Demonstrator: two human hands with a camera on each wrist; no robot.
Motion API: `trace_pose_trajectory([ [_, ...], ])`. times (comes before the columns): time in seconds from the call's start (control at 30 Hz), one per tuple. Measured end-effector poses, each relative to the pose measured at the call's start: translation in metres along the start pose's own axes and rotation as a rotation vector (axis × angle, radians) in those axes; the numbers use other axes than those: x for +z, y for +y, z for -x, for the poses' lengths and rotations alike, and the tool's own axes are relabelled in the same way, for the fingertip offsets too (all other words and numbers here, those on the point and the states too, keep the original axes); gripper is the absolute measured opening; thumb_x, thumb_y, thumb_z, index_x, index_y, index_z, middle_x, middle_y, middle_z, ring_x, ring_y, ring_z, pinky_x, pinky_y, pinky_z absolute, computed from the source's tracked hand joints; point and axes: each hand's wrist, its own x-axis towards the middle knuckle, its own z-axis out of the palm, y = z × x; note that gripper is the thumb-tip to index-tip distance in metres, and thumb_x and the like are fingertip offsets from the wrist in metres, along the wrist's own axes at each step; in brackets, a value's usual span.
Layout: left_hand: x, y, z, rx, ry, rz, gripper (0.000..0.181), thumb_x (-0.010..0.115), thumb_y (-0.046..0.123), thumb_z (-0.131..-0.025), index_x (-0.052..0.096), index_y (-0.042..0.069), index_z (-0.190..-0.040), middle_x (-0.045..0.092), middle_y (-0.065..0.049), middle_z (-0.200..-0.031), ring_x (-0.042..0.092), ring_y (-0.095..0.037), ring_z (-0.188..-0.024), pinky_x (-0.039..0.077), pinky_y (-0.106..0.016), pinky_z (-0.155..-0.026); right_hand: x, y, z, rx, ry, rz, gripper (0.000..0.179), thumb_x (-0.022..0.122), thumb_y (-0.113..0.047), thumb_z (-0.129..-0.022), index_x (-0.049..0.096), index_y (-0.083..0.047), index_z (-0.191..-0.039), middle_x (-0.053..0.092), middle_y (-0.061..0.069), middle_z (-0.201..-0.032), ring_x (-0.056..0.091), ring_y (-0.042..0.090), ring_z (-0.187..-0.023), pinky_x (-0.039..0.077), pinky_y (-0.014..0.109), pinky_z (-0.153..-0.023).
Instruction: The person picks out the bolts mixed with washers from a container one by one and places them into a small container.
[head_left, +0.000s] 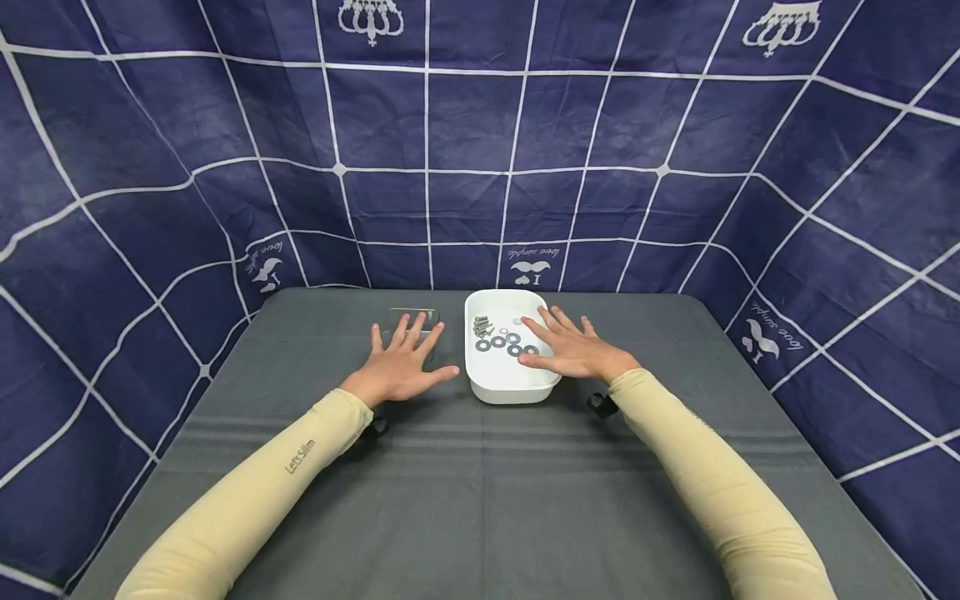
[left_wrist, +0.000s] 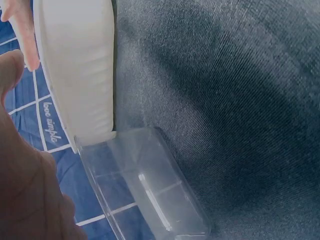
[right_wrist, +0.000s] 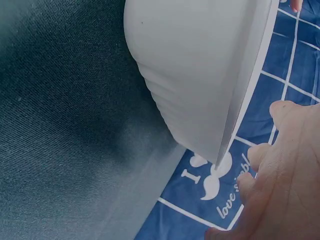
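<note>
A white tray (head_left: 513, 394) stands on the grey cloth, holding several grey washers (head_left: 498, 342), a small pile of metal screws (head_left: 482, 327) and a few small pale rings (head_left: 517, 322). My right hand (head_left: 573, 346) is spread over the tray's right side, fingers straight and apart, holding nothing. To the left of the tray my left hand (head_left: 401, 367) spreads its fingers too, also with nothing in it. It overlaps a clear plastic box (left_wrist: 150, 185), which it partly hides in the head view. The left wrist view shows this box beside the white tray's wall (left_wrist: 80, 65).
Grey cloth (head_left: 480, 500) covers the table. Blue curtains (head_left: 472, 125) with white grid lines hang behind it and along both sides. A dark wrist strap (head_left: 602, 406) shows under the right sleeve.
</note>
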Motion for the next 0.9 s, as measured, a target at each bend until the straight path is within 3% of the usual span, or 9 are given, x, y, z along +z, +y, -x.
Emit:
trace_pose_trajectory([
  [0.17,0.002,-0.002,-0.003,0.030,0.059,0.041,0.090,0.035,0.077,-0.094,0.008,0.026,-0.164,-0.006,-0.012,-0.170,-0.009,-0.038,-0.156,-0.007,-0.073,-0.115,-0.002,0.000,-0.002,-0.036,0.035,-0.028,0.089,0.036,-0.082,-0.090,0.017,-0.034,-0.162,0.005,0.007,-0.171,0.001,0.030,-0.157,0.007,0.069,-0.119],
  [0.33,-0.001,0.008,-0.012,0.096,0.205,0.137,0.081,0.048,0.058,-0.100,0.026,0.009,-0.160,0.014,-0.022,-0.167,0.007,-0.041,-0.155,0.018,-0.063,-0.120,-0.008,0.000,-0.009,-0.093,0.190,-0.044,0.081,0.049,-0.074,-0.091,0.044,-0.022,-0.154,0.037,0.009,-0.161,0.033,0.031,-0.150,0.031,0.060,-0.116],
  [0.47,-0.007,0.021,-0.021,0.104,0.263,0.207,0.072,0.051,0.047,-0.100,0.036,0.002,-0.154,0.032,-0.022,-0.161,0.021,-0.039,-0.153,0.027,-0.055,-0.120,-0.015,-0.002,-0.014,-0.114,0.270,-0.166,0.069,0.057,-0.061,-0.094,0.056,-0.014,-0.145,0.055,0.009,-0.147,0.049,0.031,-0.138,0.039,0.053,-0.112],
  [0.7,-0.012,0.033,-0.036,0.052,0.278,0.311,0.064,0.051,0.040,-0.100,0.043,0.000,-0.149,0.046,-0.020,-0.152,0.041,-0.036,-0.144,0.035,-0.051,-0.117,-0.017,-0.003,-0.022,-0.090,0.305,-0.391,0.056,0.062,-0.047,-0.097,0.060,-0.012,-0.140,0.060,0.008,-0.142,0.063,0.031,-0.121,0.051,0.047,-0.099],
  [0.9,-0.010,0.042,-0.053,-0.006,0.255,0.361,0.067,0.053,0.039,-0.099,0.040,-0.003,-0.150,0.048,-0.023,-0.147,0.049,-0.039,-0.135,0.040,-0.052,-0.112,-0.017,-0.002,-0.031,-0.062,0.364,-0.489,0.048,0.065,-0.039,-0.096,0.065,-0.010,-0.134,0.068,0.011,-0.129,0.068,0.030,-0.108,0.054,0.044,-0.090],
])
